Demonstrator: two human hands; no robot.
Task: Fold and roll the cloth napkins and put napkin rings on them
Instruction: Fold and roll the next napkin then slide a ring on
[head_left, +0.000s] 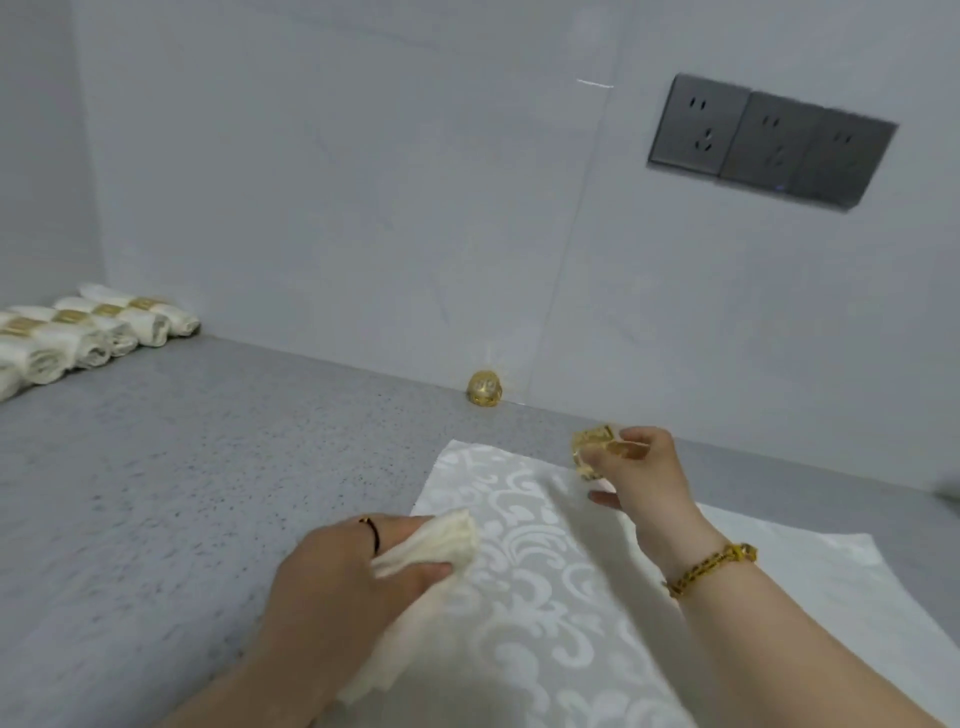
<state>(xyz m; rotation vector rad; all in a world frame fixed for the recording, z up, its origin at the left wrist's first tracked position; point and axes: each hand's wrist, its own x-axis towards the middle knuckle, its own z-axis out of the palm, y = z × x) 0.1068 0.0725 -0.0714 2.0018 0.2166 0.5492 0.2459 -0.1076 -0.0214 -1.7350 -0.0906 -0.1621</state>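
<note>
A kitchen-like domestic room, probably: a grey speckled desk (208, 467) meets pale tiled wall panels (363, 208) bearing a row of dark wall sockets (769, 140).

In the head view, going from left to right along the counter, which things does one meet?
Finished rolls → left hand gripping a napkin roll → loose ring → held ring pinched by the right hand.

Left hand (337, 571) round rolled napkin (448, 540), right hand (649, 480) round napkin ring (589, 448)
</note>
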